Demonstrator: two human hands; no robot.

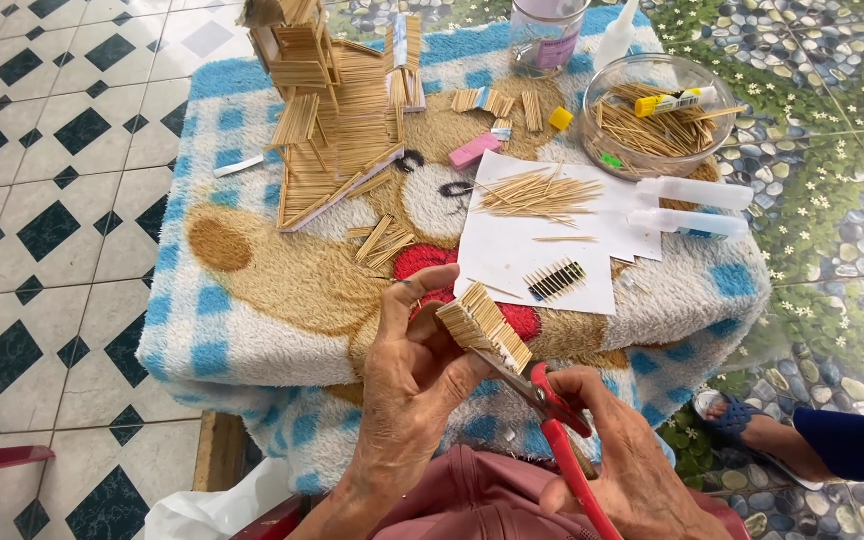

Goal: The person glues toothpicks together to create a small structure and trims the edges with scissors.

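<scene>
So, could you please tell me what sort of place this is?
Probably a home craft corner: a small table under a bear-print towel, on patterned floor tiles, with a toothpick model house and loose toothpicks.

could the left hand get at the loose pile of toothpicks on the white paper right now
Probably not freely: the left hand is busy gripping a glued toothpick panel. The toothpick pile lies uncovered on the white paper, with nothing between.
</scene>
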